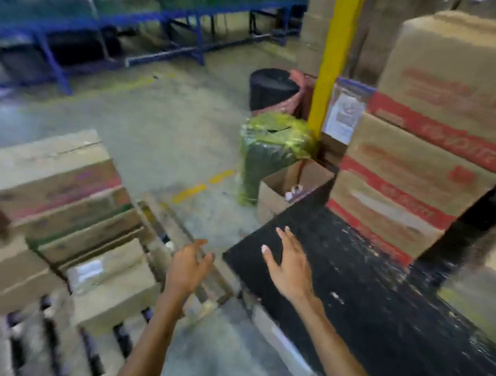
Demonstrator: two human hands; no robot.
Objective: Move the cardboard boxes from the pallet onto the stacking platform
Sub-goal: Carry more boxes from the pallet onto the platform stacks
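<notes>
I see bare concrete floor (159,130) open ahead, narrowing to a gap between my two work spots. The black stacking platform (383,302) fills the right. Its near half is bare, and stacked boxes (418,167) stand at its far edge. The wooden pallet (37,343) on the left carries the pallet boxes (48,191). My right hand (286,269) is spread wide over the platform's left corner. My left hand (187,268), loosely open and empty, is above the pallet's edge.

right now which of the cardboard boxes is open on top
The small box on the floor beside the green wrapped bundle. Its flaps stand open; the pallet boxes and the stacked boxes on the platform look closed.
</notes>
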